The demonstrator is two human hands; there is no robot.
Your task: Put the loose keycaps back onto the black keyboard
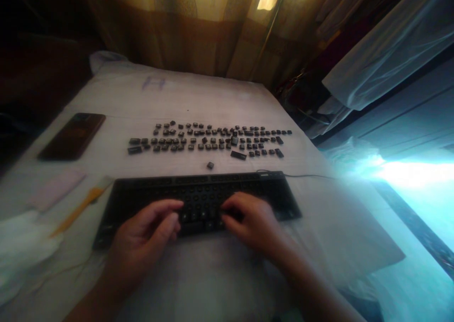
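A black keyboard (142,189) lies across the table in front of me, with many of its key places bare and some keycaps seated near the lower middle. My left hand (145,232) hovers over its left half, thumb and index finger curved with a small gap between them and nothing visible in it. Over the right of the middle, my right hand (253,220) pinches at the key field. What looks like a dark keycap (223,212) is between its thumb and index finger, partly hidden and blurred. A single loose keycap (210,165) sits just beyond the keyboard.
Rows of loose black keycaps (180,147) spread behind the keyboard. To the left are a dark phone (73,136), a pink block (58,188), a yellow-handled tool (78,211) and white crumpled material (24,246). The keyboard's cable (308,176) runs right.
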